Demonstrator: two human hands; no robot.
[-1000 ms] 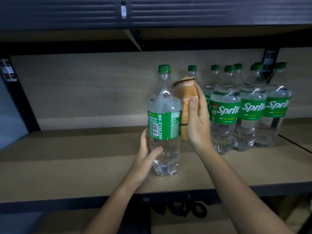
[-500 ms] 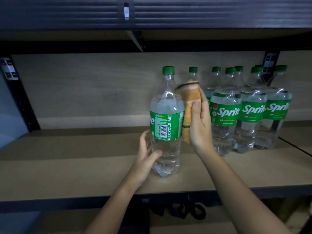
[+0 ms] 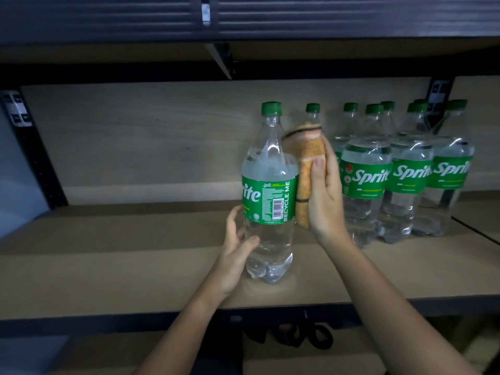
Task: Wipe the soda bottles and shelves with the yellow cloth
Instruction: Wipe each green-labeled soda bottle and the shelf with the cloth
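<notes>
The soda bottle (image 3: 267,193) stands upright near the shelf (image 3: 108,266) front, left hand (image 3: 235,255) curled round its lower left side, right hand (image 3: 323,196) pressing the yellow cloth (image 3: 307,169) against its right flank, 1 vertical axis to wipe along.

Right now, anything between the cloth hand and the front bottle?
Only the yellow cloth itself: the right hand presses it against the front bottle's right side. Left hand holds the bottle low down.
</notes>
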